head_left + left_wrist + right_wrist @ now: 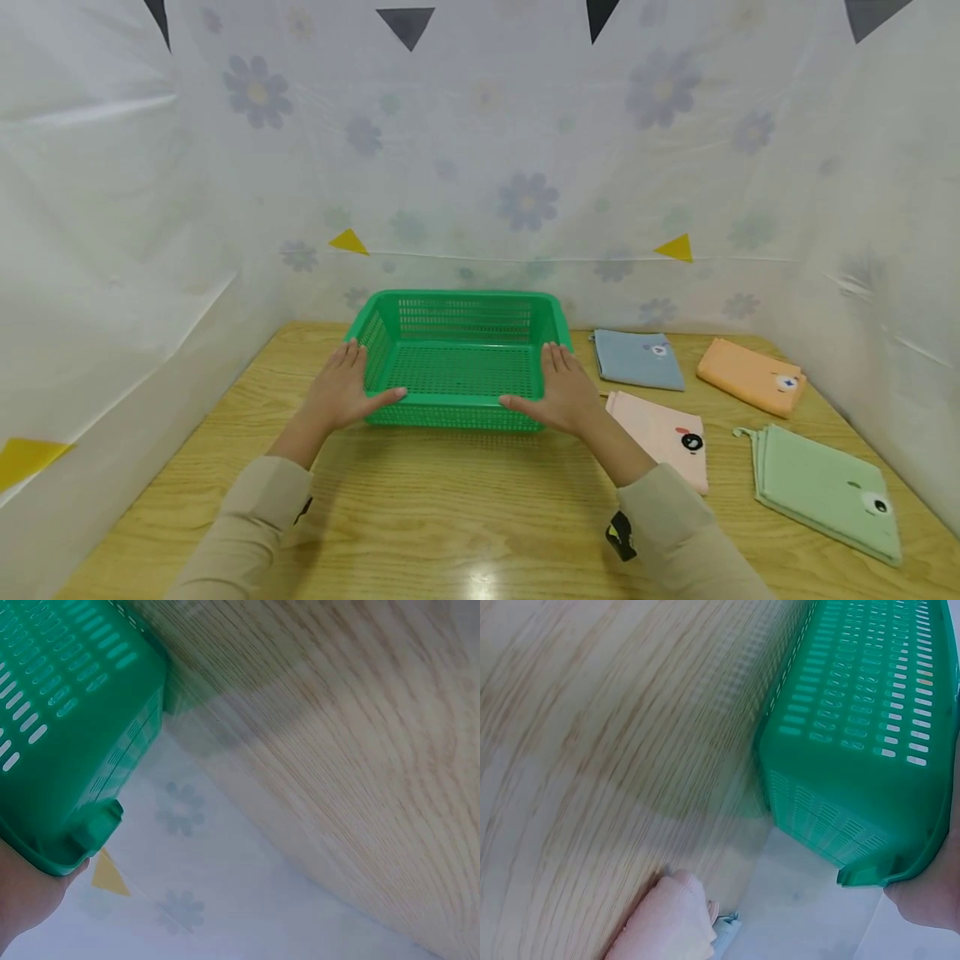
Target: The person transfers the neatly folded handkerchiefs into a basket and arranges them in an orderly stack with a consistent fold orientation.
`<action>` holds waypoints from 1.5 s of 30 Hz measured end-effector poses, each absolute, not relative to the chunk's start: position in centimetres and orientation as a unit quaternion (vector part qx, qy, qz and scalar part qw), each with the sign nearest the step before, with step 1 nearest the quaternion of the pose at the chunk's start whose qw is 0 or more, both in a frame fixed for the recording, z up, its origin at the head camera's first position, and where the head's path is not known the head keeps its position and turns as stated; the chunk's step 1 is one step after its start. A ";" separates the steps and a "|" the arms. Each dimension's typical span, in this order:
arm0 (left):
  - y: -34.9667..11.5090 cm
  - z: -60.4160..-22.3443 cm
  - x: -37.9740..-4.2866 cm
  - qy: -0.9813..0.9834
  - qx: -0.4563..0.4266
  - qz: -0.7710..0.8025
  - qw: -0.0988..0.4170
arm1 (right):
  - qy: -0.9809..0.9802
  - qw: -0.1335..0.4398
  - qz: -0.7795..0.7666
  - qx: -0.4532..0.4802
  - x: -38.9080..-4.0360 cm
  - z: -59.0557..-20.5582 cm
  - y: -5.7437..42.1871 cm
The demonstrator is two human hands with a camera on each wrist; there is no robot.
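A green plastic basket (453,415) with slotted walls stands on the wooden table, and nothing lies inside it. My left hand (341,392) rests at its near left corner, fingers straight along the side rim and thumb along the front rim. At the near right corner, my right hand (566,392) touches the rim in a mirrored way, thumb pointing inward. The left wrist view has the basket's slotted wall (82,697) close up, with the hand's edge at the rim. Similar slots mark the basket wall (855,742) in the right wrist view.
Right of the basket lie several folded cloths: a blue one (637,360), an orange one (750,375), a pink one (660,429) beside my right forearm, and a green one (825,492) with a hanging loop. White flower-patterned sheeting (450,167) encloses the table (450,517) at the back and sides.
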State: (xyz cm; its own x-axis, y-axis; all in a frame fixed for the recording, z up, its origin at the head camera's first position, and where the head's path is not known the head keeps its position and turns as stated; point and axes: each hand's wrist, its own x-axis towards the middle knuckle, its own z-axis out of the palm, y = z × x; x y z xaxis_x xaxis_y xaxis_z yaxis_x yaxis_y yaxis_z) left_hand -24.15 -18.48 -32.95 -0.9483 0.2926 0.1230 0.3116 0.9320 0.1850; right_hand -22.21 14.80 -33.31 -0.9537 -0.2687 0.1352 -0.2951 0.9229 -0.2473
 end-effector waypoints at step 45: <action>-18.0 -32.9 -23.9 -0.982 -0.154 -0.097 0.055 | -0.982 0.037 0.125 0.137 -21.9 -33.2 15.2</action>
